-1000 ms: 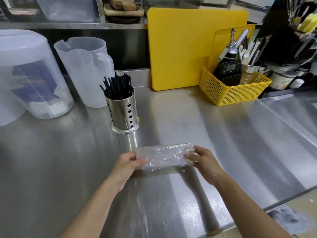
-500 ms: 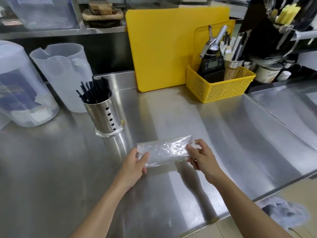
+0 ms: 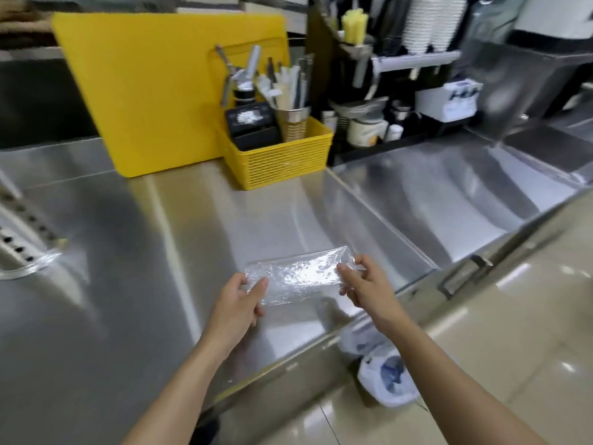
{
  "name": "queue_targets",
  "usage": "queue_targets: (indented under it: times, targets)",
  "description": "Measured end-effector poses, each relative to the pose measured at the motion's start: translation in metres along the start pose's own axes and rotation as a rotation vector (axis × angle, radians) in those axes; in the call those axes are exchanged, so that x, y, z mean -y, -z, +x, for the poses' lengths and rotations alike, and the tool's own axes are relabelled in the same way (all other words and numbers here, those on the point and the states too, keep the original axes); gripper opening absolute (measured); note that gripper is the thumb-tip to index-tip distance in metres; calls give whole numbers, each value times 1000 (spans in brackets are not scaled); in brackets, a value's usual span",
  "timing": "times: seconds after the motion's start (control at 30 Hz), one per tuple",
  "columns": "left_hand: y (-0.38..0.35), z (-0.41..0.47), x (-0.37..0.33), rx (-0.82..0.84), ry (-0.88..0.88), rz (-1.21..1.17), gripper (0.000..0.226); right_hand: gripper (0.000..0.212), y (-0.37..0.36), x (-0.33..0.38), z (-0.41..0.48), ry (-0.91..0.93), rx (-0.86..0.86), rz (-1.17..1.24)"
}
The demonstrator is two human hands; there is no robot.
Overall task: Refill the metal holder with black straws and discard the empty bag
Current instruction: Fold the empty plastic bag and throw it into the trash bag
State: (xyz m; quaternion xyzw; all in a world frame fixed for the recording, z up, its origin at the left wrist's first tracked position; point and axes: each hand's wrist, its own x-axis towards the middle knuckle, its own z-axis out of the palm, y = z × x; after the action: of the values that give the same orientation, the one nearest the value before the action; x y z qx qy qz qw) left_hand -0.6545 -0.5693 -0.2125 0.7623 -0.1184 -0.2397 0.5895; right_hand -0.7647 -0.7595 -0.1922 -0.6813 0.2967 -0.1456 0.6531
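Bag: crumpled clear empty plastic bag, held just above the steel table near its front edge, stretched between both hands as it was 0.5 s ago.
Left hand: left hand has fingers curled under and thumb on top, pinching the bag's left end.
Right hand: right hand pinches the bag's right end between thumb and fingers.
Holder: perforated shiny metal holder is now cut off by the left frame edge and blurred. Earlier it showed whole, left of centre. Straws not visible now.
View shift: camera has swung right and the translucent jugs are gone. Yellow plastic cutting board and yellow mesh basket now sit top centre.
Floor: white plastic bag lies on the floor below the table edge, more of it showing than before.
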Motion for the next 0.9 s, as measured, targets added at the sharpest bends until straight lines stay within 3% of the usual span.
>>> queue_targets:
  times: [0.43, 0.57, 0.9]
  targets:
    - [-210, 12, -34, 314, -51, 73, 20, 14, 198, -38, -9, -16, -344, 89]
    - [-264, 19, -32, 333, -31, 91, 29, 15, 244, -47, 12, -12, -369, 118]
    - [-361, 23, -20, 331, 98, 105, 25, 20, 334, -85, 48, -125, -348, 24]
